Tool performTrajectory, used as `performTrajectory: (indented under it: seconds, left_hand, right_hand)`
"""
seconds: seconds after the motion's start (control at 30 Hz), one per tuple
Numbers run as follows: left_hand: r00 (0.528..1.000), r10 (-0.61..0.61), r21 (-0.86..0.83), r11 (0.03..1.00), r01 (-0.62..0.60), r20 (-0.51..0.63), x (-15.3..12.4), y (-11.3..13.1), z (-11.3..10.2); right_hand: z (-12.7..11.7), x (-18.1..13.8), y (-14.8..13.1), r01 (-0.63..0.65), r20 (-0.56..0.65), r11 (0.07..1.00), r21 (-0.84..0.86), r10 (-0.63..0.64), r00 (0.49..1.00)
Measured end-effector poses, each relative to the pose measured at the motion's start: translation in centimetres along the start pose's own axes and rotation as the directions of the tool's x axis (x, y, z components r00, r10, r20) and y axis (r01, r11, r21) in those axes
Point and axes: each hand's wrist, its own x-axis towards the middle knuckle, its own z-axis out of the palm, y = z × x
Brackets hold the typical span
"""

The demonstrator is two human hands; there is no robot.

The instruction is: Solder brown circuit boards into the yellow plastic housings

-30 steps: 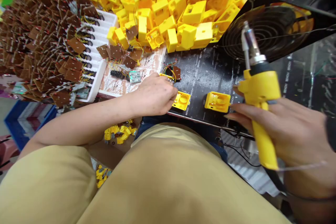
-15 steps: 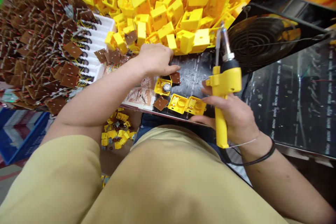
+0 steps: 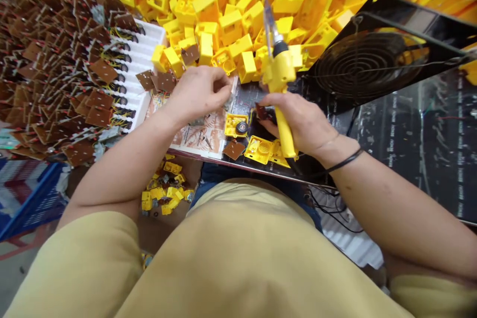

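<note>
My right hand [image 3: 303,121] is wrapped round the handle of a yellow soldering gun [image 3: 280,72], its tip pointing up and away from me. At the fingertips of that hand is a small brown circuit board [image 3: 263,111]. My left hand [image 3: 203,90] is pinched closed above the table's paper-covered part; what it holds, if anything, I cannot make out. Below and between the hands sits an open yellow case half [image 3: 231,126] with a round black speaker [image 3: 242,128]. Another brown circuit board [image 3: 234,149] lies beside it, near more open yellow case halves [image 3: 260,149], partly hidden by my right hand.
A large heap of yellow cases [image 3: 223,20] fills the back. Many brown circuit boards [image 3: 55,69] are piled at left beside a white foam tray [image 3: 147,49]. A black fan [image 3: 368,59] leans at right. A blue crate [image 3: 33,198] stands lower left.
My right hand has moved left and away from me with the soldering gun, reaching the upper circuit board. My left hand has drawn back left from that board, its fingers now pinched.
</note>
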Motion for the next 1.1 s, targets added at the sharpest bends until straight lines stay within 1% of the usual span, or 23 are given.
performTrajectory:
  seconds: [0.07, 0.1, 0.17, 0.2, 0.27, 0.33, 0.4, 0.47, 0.53, 0.63, 0.7, 0.77, 0.8, 0.87, 0.93, 0.97, 1.03, 1.1]
  left_hand:
    - [1.0, -0.016, 0.088, 0.996, 0.017, -0.008, -1.0, -0.2, -0.2]
    - [1.0, -0.002, 0.129, 0.992, 0.002, 0.0, -1.4, -0.2, -0.2]
    - [0.996, 0.078, 0.165, 0.983, -0.083, 0.037, -2.0, 0.4, 0.3]
    - [0.989, 0.134, 0.151, 0.978, -0.141, 0.054, -2.1, 0.9, 0.7]
    - [0.969, 0.24, 0.072, 0.967, -0.244, 0.066, -2.3, 2.2, 1.5]
    - [0.959, 0.283, -0.026, 0.959, -0.282, 0.024, -2.5, 3.6, 2.3]
    - [0.966, 0.254, -0.139, 0.956, -0.258, -0.049, -2.7, 4.9, 3.0]
    - [0.98, 0.167, -0.275, 0.943, -0.19, -0.106, -2.8, 5.9, 3.6]
    - [0.99, 0.063, -0.402, 0.909, -0.11, -0.129, -2.9, 6.7, 4.3]
    - [0.992, -0.041, -0.509, 0.861, -0.024, -0.117, -2.9, 7.2, 5.0]
    - [0.996, -0.052, -0.561, 0.828, 0.003, -0.072, -2.8, 7.1, 4.7]
    - [1.0, -0.026, -0.596, 0.803, 0.02, -0.001, -2.7, 6.5, 3.8]
    - [0.999, 0.003, -0.594, 0.804, 0.021, 0.039, -2.6, 6.2, 3.1]
    - [0.986, 0.099, -0.534, 0.846, -0.012, 0.134, -2.5, 5.6, 1.6]
    - [0.949, 0.21, -0.41, 0.907, -0.099, 0.235, -2.3, 5.5, 0.7]
    - [0.927, 0.254, -0.332, 0.93, -0.156, 0.276, -2.2, 5.7, 0.6]
    - [0.897, 0.298, -0.158, 0.953, -0.259, 0.327, -2.0, 6.4, 0.9]
    - [0.881, 0.305, 0.008, 0.944, -0.33, 0.361, -1.8, 7.2, 1.6]
  right_hand:
    - [-0.7, -1.1, -0.7, -0.029, -0.071, 0.996, -0.083, 0.023, 0.997]
    - [-1.0, -1.7, -1.1, -0.044, -0.107, 0.993, -0.112, 0.032, 0.994]
    - [-1.3, -2.6, -2.1, -0.075, -0.173, 0.988, -0.133, 0.051, 0.984]
    - [-1.3, -3.0, -2.7, -0.09, -0.204, 0.988, -0.129, 0.063, 0.977]
    - [-1.2, -3.5, -3.6, -0.114, -0.265, 0.987, -0.109, 0.082, 0.961]
    - [-0.9, -3.8, -4.4, -0.127, -0.316, 0.988, -0.092, 0.092, 0.944]
    - [-0.5, -3.9, -4.8, -0.139, -0.349, 0.986, -0.09, 0.1, 0.932]
    - [-0.1, -4.0, -5.1, -0.147, -0.372, 0.984, -0.102, 0.099, 0.923]
    - [0.2, -3.9, -5.4, -0.141, -0.386, 0.983, -0.117, 0.086, 0.919]
    - [0.2, -4.0, -5.6, -0.113, -0.386, 0.987, -0.11, 0.063, 0.92]
    - [-0.4, -4.4, -5.6, -0.09, -0.376, 0.994, -0.07, 0.057, 0.925]
    - [-1.4, -5.3, -5.3, -0.081, -0.341, 0.997, -0.011, 0.072, 0.937]
    - [-2.0, -5.9, -5.0, -0.086, -0.308, 0.996, 0.02, 0.087, 0.947]
    - [-2.9, -7.1, -4.5, -0.108, -0.218, 0.992, 0.069, 0.12, 0.969]
    - [-3.2, -8.0, -4.2, -0.117, -0.133, 0.991, 0.072, 0.125, 0.983]
    - [-3.1, -8.3, -4.1, -0.117, -0.107, 0.991, 0.059, 0.123, 0.987]
    - [-2.6, -8.3, -4.1, -0.105, -0.109, 0.994, 0.008, 0.105, 0.988]
    - [-2.2, -7.9, -4.2, -0.095, -0.16, 0.995, -0.033, 0.089, 0.983]
